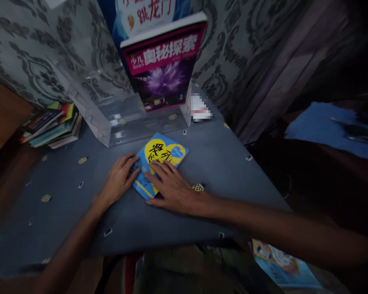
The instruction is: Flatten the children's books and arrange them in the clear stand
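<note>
A small blue book [178,152] with a yellow heart and black Chinese lettering on its cover lies flat and slanted on the grey-blue tablecloth. My right hand [171,185] rests on the cover, its fingers stretched out and slightly apart, hiding part of the lettering. At the book's left edge, my left hand [119,177] lies with its fingers extended and their tips touching the cover. Neither hand wraps round the book.
Behind the book stands a clear plastic rack [101,130] holding an upright magazine [165,77] and a taller blue book [112,18]. A book pile [53,126] sits at the left. A blue cloth-like item [309,130] lies at the right; another picture book [286,265] is below the table edge.
</note>
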Demonstrator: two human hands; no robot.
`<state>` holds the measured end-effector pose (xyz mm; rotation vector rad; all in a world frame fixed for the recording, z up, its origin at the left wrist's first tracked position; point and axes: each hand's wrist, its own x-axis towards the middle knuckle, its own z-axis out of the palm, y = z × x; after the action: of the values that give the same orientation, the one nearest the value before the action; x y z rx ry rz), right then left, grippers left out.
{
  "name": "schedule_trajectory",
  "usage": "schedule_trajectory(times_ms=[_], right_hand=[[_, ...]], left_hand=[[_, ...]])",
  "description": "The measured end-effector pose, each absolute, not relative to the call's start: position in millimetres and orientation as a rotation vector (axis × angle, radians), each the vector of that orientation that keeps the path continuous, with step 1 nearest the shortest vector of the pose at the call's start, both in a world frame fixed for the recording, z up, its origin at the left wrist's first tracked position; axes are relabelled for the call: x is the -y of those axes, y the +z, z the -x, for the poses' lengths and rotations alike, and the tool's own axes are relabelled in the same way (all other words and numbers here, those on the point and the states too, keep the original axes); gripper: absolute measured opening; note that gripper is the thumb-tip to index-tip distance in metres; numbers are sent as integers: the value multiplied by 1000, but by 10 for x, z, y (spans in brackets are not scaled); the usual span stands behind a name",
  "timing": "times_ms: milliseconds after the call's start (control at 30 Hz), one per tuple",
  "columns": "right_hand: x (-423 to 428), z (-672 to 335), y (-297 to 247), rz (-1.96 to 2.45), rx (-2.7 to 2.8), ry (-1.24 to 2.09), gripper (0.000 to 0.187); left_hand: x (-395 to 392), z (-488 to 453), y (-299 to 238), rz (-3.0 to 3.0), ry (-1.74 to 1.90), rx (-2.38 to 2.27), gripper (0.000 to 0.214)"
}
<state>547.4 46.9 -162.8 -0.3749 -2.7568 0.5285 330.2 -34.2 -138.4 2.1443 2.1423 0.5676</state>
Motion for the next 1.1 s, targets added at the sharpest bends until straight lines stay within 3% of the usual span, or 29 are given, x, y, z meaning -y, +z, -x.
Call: schedule_trajectory(times_ms=[200, 467, 667, 933, 1100], right_hand=[[-499, -5530, -1523, 390, 2771, 584, 70], [-883, -5651, -1610, 816, 2678, 520, 66], [-924, -5677, -1614, 875, 2666, 521, 65], [-921, -5696, -1556, 874, 2687, 592, 68], [-917, -5714, -1491, 866, 2723, 624, 64]], left_hand=[[1, -3363, -1493, -2118, 491, -2187, 44], [-114, -3485, -1590, -2195, 515, -2215, 43], [-158, -3541, -1543, -2133, 550, -2257, 37], [-407, -3460, -1519, -1726, 804, -2251, 43], [-516, -3371, -1536, -1420, 964, -2085, 30]])
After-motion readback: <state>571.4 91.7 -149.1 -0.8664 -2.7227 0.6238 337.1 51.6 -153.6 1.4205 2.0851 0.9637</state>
